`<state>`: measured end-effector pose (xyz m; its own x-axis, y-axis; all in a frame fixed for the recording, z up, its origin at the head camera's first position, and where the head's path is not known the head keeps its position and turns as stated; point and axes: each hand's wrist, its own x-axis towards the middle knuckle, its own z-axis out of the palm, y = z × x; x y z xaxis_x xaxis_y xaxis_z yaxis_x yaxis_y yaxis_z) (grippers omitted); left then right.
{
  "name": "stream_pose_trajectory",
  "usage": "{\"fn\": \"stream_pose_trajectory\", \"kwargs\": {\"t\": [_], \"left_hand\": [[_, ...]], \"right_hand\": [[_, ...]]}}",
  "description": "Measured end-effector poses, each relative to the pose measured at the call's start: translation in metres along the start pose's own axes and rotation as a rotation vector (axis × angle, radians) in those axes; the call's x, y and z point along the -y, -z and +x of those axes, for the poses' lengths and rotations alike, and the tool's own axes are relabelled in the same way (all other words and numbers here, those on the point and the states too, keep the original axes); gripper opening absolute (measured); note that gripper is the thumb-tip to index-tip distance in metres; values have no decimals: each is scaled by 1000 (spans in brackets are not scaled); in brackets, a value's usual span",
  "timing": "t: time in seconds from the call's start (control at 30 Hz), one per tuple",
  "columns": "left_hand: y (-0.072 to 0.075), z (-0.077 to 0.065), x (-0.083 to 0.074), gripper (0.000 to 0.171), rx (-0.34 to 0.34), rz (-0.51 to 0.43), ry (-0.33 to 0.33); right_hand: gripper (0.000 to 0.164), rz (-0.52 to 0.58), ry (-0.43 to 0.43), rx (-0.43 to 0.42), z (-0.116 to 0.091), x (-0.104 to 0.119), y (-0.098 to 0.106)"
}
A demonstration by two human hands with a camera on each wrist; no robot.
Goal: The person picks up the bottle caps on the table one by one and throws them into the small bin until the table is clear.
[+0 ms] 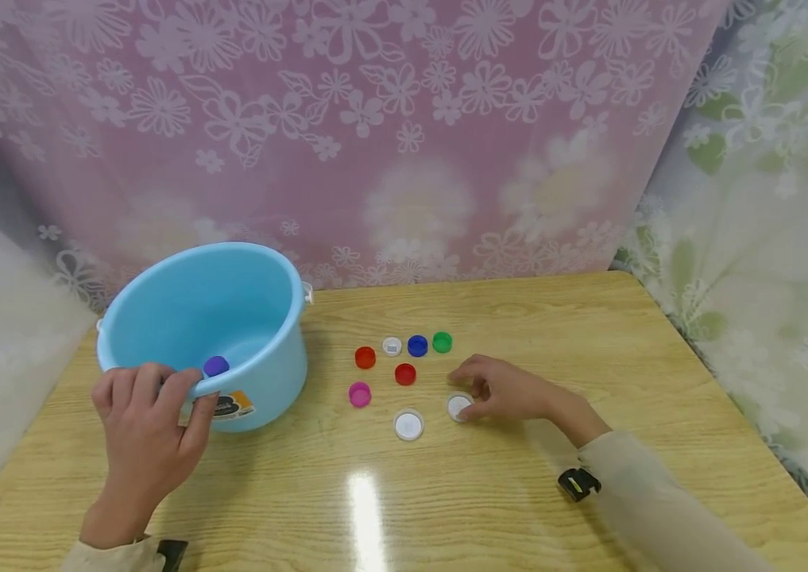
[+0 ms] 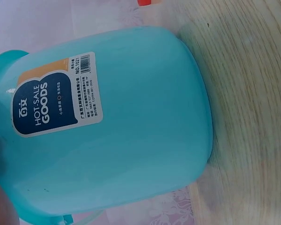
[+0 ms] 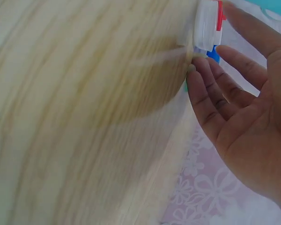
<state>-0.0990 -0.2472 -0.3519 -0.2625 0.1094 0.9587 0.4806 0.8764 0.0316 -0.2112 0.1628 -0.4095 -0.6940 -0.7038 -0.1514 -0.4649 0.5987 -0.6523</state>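
Observation:
My left hand (image 1: 153, 421) grips the near rim of a light blue bucket (image 1: 282, 373), fingers over the edge and thumb outside. A purple cap (image 1: 216, 365) shows inside it. In the left wrist view the labelled bucket wall (image 2: 145, 126) fills the middle, with only a sliver of the hand visible. My right hand (image 1: 504, 389) is at a clear-rimmed white lid (image 1: 457, 407) on the table; its thumb overlaps the near edge and its fingers are spread past the far side. In the right wrist view, thumb and index fingertip lie close beside a clear lid (image 3: 205, 26).
Another white lid (image 1: 408, 426) lies nearer. Beyond are a pink cap (image 1: 360, 395), two red caps (image 1: 405, 374), a small white cap (image 1: 392, 345), a blue cap (image 1: 417, 345) and a green cap (image 1: 442, 342). Floral curtains (image 1: 411, 159) hang behind the wooden table (image 1: 554, 318).

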Motion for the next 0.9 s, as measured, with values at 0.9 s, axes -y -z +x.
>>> {"fn": "stream_pose_trajectory", "kwargs": {"t": [0.9], "left_hand": [[2,-2,1,38,24,9,9]], "right_hand": [[35,-65,39,-48,-3,-2,-12]]}}
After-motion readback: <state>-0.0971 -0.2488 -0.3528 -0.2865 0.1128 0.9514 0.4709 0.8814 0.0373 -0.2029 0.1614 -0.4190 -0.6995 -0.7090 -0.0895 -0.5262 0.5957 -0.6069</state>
